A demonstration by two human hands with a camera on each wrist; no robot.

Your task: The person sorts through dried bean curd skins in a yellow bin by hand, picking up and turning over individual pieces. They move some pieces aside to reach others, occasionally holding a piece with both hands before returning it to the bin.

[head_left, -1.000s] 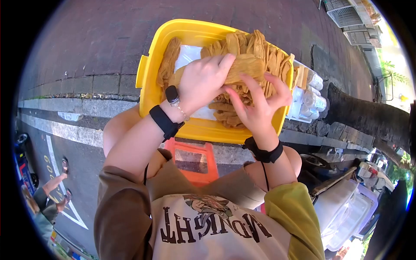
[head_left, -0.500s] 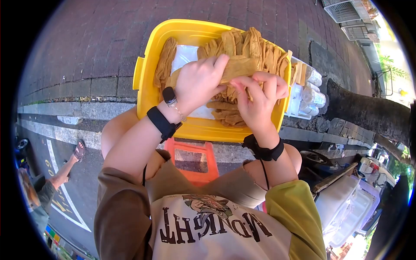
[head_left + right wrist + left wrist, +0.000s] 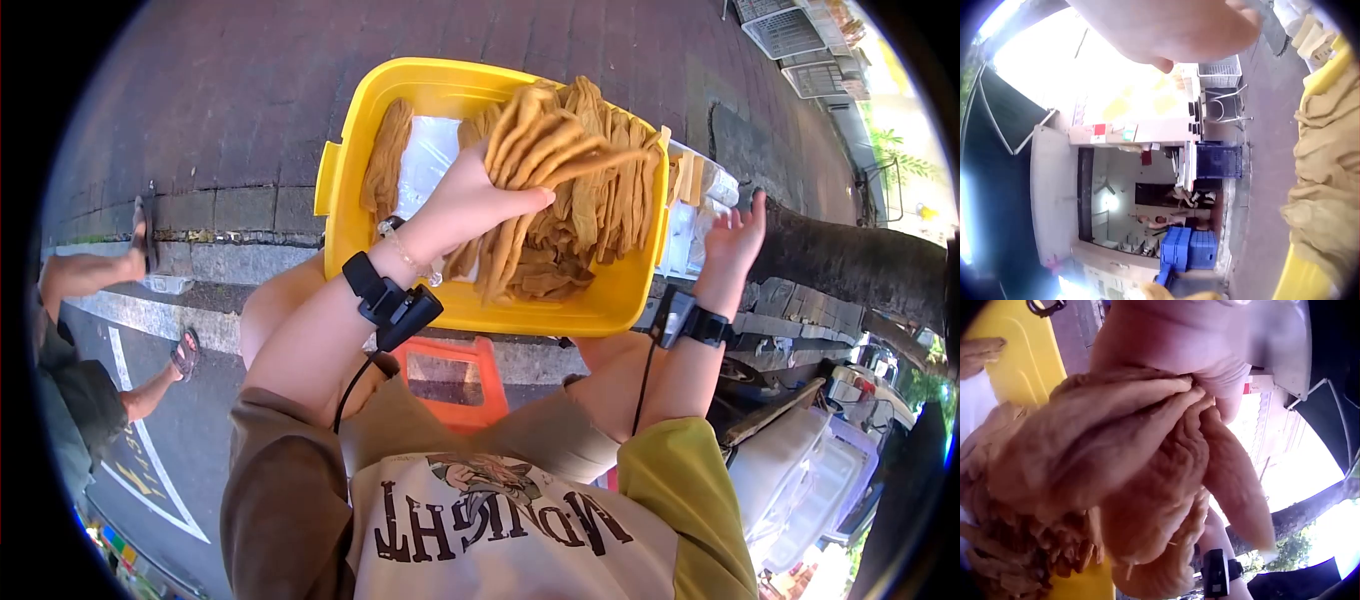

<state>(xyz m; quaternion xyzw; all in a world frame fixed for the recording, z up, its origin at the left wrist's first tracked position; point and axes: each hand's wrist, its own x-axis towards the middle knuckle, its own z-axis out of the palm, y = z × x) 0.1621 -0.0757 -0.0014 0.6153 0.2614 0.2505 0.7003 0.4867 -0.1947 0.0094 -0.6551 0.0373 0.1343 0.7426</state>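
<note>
My left hand (image 3: 468, 205) grips a fanned bunch of tan, wrinkled strips (image 3: 545, 145) over a yellow bin (image 3: 335, 180). In the left wrist view, the bunch (image 3: 1147, 469) hangs in thick folds from the left hand (image 3: 1160, 337). More tan strips (image 3: 625, 200) fill the bin's right side, and a separate bundle (image 3: 388, 160) lies along its left wall beside a white sheet (image 3: 432, 150). Beyond the bin's right edge, my right hand (image 3: 737, 238) is raised, empty, with fingers loosely extended; the right wrist view shows part of that right hand (image 3: 1179, 31).
Clear plastic containers (image 3: 685, 235) stand against the bin's right side, near a tree trunk (image 3: 850, 260). An orange stool (image 3: 490, 385) is below the bin. Someone's legs (image 3: 100, 275) are at the far left. Blue crates (image 3: 1188, 248) show in the right wrist view.
My right hand has left the strips and moved right, out past the bin. The left hand has turned, and its strips now fan upward and rightward. The passer-by at left has come closer to the curb.
</note>
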